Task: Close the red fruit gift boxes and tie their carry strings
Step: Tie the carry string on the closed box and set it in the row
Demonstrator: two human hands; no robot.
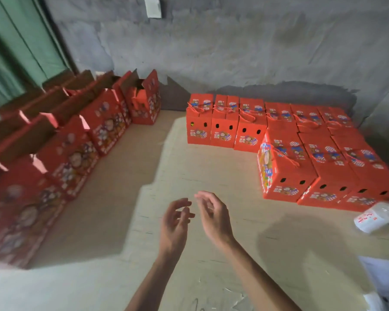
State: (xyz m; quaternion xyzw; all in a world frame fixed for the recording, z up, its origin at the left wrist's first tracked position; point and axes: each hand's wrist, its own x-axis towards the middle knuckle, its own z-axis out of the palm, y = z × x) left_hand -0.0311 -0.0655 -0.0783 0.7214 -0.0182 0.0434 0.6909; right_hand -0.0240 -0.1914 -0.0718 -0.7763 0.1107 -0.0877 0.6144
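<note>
Between the two rows of boxes, the left hand (174, 223) and the right hand (212, 217) hang over the cardboard floor (189, 167), near each other, fingers loose, holding nothing. Far to the left stand the open red gift boxes (72, 151), flaps up. To the right sit the closed red gift boxes (285, 173) with tied carry strings (288, 157). The card looks stiff but bendy, likely heavy with fruit. Fold flaps by their edges; pinch the thin strings near the holes.
</note>
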